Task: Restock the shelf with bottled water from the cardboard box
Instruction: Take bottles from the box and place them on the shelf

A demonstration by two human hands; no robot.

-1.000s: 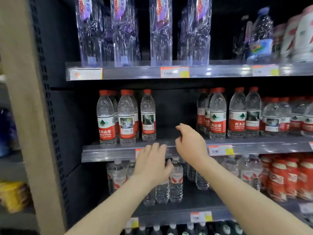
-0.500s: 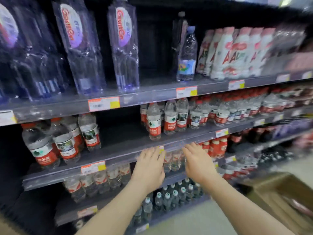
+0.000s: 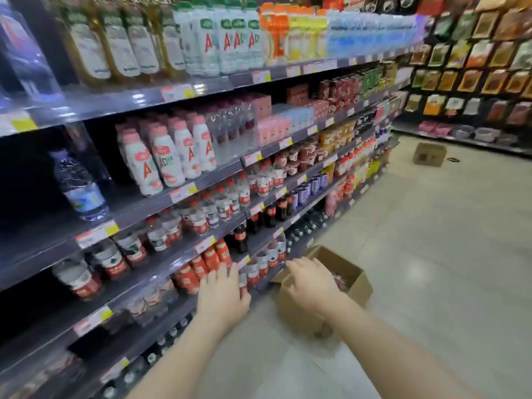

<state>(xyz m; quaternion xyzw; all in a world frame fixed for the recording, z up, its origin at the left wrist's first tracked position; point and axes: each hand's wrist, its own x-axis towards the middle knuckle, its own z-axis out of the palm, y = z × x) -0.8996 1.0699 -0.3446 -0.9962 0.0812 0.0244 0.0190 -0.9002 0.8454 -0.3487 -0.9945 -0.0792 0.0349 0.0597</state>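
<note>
An open cardboard box [image 3: 357, 286] stands on the floor beside the shelving, with red-labelled bottles dimly visible inside. My right hand [image 3: 312, 285] hovers over the box's near corner, fingers relaxed and empty. My left hand [image 3: 223, 296] is stretched out flat in front of the lower shelves, holding nothing. Red-capped water bottles [image 3: 201, 217] stand in rows on the grey shelf [image 3: 138, 214] to the left, with a gap at its near end.
Tall shelving full of drinks runs along the left into the distance. A second cardboard box [image 3: 429, 154] sits on the floor far down the aisle. Snack racks [image 3: 475, 67] line the back right. Pale floor [image 3: 431, 254] stretches to the right.
The view has swung right and down, from facing the shelf to looking along the aisle. Both hands have dropped from the shelf edge toward the box, the right one now over it.
</note>
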